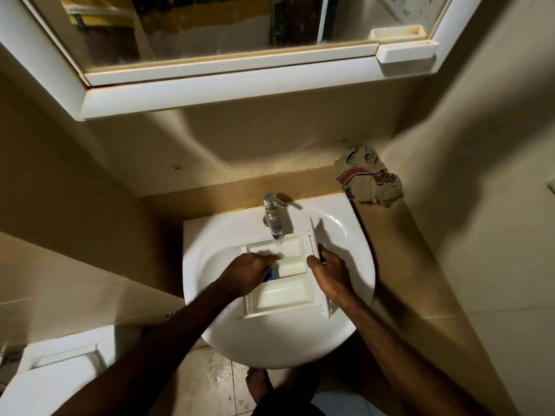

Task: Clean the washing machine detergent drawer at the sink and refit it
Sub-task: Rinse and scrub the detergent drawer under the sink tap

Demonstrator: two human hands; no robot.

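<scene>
Right hand [329, 270] clamped on the drawer's front panel: thumb on the inner face, fingers wrapped behind the panel's edge. It steadies the detergent drawer [285, 277], which lies flat across the basin of the sink [228, 331], front panel to the person's right.

Left hand [249, 271] reaches down into the drawer's middle section, fingers curled over something small and blue [271, 274]. Most of that item is hidden under the hand; cannot tell what it is, nor how firmly it is held. The fingertips are blurred.

Drawer has three compartments, off-white. Near one looks bare. Far one sits under the tap [273, 217], and a thin stream of water falls into it. Contents of the middle one mostly covered by the left hand.

Drawer spans much of the bowl. Its near left corner lies close to the sink's front rim; the front panel's far end points up toward the sink's back right. Open basin shows to the left of the drawer and beyond the right hand.

A crumpled rag [371, 181] with red stripes sits on the brown ledge at the back right corner, well apart from the drawer. Mirror cabinet [228, 88] hangs above. Bare foot [259, 382] on the tiled floor beneath the sink.
</scene>
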